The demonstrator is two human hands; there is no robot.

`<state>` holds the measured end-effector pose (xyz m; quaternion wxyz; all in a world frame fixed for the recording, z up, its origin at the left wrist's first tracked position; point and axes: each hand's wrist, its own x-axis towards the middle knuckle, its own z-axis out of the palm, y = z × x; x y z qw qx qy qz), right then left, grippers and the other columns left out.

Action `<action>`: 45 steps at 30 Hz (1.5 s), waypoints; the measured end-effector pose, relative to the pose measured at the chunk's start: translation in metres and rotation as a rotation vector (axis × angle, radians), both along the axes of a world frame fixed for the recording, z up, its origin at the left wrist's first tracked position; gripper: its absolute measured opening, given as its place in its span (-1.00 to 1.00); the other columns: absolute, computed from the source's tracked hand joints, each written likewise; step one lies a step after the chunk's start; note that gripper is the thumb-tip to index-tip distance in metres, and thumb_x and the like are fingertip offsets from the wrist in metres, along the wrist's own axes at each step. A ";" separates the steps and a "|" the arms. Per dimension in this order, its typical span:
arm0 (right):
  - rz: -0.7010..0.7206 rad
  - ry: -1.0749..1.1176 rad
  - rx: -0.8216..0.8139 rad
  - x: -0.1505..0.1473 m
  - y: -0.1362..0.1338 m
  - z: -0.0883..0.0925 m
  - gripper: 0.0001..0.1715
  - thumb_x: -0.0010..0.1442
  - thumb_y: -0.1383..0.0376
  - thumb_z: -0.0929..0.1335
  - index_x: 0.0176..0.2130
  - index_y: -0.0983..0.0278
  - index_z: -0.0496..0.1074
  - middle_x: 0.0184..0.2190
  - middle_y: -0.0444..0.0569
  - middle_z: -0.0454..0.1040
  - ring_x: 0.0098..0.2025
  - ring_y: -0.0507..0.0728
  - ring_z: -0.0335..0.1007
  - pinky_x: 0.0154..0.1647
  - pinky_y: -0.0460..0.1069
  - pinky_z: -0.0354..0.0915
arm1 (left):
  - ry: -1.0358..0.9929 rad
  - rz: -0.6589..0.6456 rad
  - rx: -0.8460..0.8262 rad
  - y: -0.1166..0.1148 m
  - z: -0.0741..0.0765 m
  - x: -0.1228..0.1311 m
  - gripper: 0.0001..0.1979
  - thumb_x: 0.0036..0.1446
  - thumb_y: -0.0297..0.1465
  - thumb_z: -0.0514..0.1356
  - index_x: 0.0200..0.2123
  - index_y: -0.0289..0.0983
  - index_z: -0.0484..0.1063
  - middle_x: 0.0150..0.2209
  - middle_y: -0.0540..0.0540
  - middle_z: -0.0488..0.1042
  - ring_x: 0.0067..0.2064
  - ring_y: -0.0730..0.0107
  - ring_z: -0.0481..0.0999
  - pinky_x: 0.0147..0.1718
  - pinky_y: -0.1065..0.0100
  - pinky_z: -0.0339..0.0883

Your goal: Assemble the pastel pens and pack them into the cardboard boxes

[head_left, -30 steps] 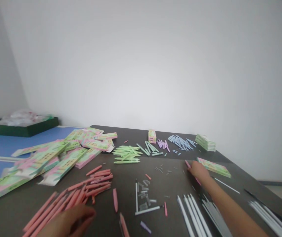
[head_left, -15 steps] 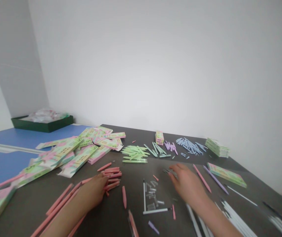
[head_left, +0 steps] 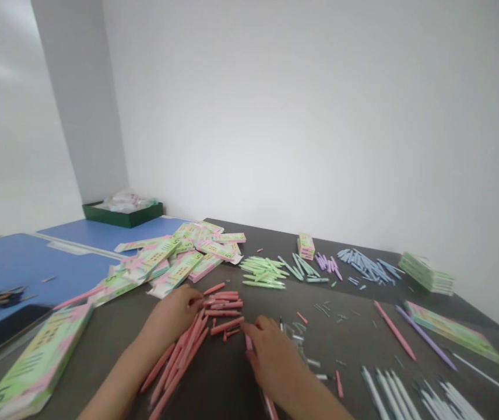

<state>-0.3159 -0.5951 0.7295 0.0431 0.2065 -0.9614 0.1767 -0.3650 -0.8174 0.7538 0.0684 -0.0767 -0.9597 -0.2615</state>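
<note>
My left hand (head_left: 174, 315) is at the left edge of a pile of short pink pen parts (head_left: 225, 304). Its fingers are curled in, and anything between them is hidden. Long pink pen barrels (head_left: 183, 359) lie beside that wrist, slanting toward me. Right of the pile, my right hand (head_left: 273, 359) closes its thumb and forefinger around a pink pen barrel (head_left: 249, 342), which it partly covers. Small clear plastic pieces (head_left: 298, 338) lie just beyond that hand, and thin metal springs (head_left: 322, 310) are scattered farther right.
Flattened printed cartons (head_left: 179, 265) are heaped at the left. Green pen parts (head_left: 263, 272), purple parts (head_left: 328, 263) and blue parts (head_left: 369, 265) lie toward the back. White refills (head_left: 393, 394) are at the front right. A green tray (head_left: 122, 218) holds plastic bags.
The view has swung left. My right hand has left the springs, now loose on the table, and moved to the pink barrel. My left hand has shifted to the pile's left edge.
</note>
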 end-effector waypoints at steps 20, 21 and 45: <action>0.480 0.212 0.028 -0.004 -0.068 -0.017 -0.71 0.17 0.43 0.22 -0.10 0.28 0.37 -0.12 0.01 0.40 -0.06 0.16 0.24 0.01 0.02 0.16 | 0.049 0.275 -0.111 -0.089 -0.036 0.061 -0.71 0.02 -0.29 0.03 -0.28 -0.29 0.47 -0.23 -0.21 0.49 -0.17 0.14 0.48 -0.12 0.23 0.26; 0.520 0.240 0.048 -0.003 -0.072 -0.019 -0.70 0.17 0.43 0.23 -0.08 0.30 0.35 -0.11 0.02 0.40 -0.07 0.17 0.25 0.00 0.02 0.17 | 0.053 0.259 -0.095 -0.090 -0.040 0.061 -0.70 0.02 -0.28 0.03 -0.28 -0.28 0.47 -0.23 -0.19 0.49 -0.16 0.15 0.48 -0.11 0.24 0.27; 0.882 0.625 0.253 0.028 -0.094 -0.031 -0.85 0.15 0.31 0.31 -0.43 0.33 0.34 -0.46 -0.05 0.43 -0.40 0.12 0.32 -0.50 -0.01 0.23 | -0.171 0.231 -0.176 -0.066 -0.046 0.065 -0.87 0.05 -0.40 -0.01 -0.36 -0.25 0.31 -0.38 -0.12 0.48 -0.36 0.30 0.48 -0.42 0.39 0.20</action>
